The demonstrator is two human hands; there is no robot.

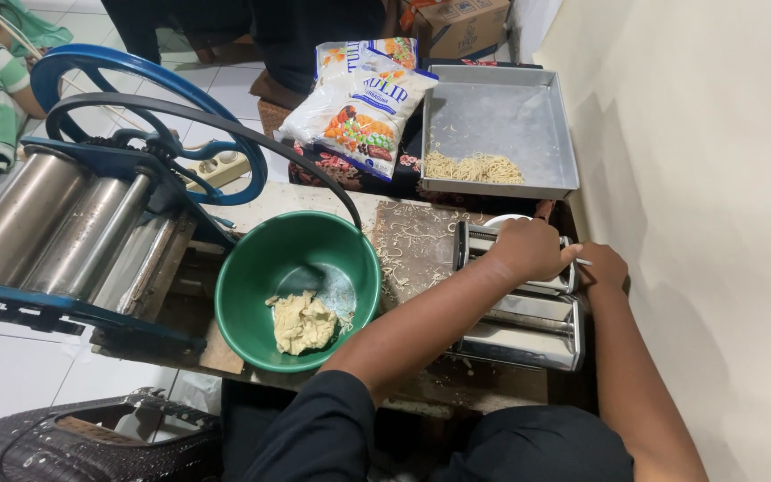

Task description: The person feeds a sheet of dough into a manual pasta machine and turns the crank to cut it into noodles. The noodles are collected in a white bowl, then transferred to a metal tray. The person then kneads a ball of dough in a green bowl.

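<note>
1. Feeding dough through the small steel noodle cutter (518,312) looks like the step in hand. The left hand (528,248) rests closed over the top of the cutter, knuckles up; whether it pinches dough underneath cannot be told.
2. The right hand (601,266) sits at the cutter's 3 o'clock side, curled around something thin, probably the crank, though the grip itself is hidden. The two hands are near each other but not touching.
3. Judged from this, keep the left hand on top, fingertips away from the rollers, and turn the right hand evenly so the strands come out unbroken.
4. The dough (302,322) lies in the green bowl (243,295) at the cutter's 9 o'clock; take small flat pieces from there.
5. Cut noodles (473,167) already lie in the grey tray (501,98) at 12 o'clock; scraps are scattered on the board (412,245) between tray and cutter.
6. The big blue roller press (82,223) stands further off at 9 o'clock, beyond the bowl, and the flour bags (363,107) lie at 11 o'clock.
</note>
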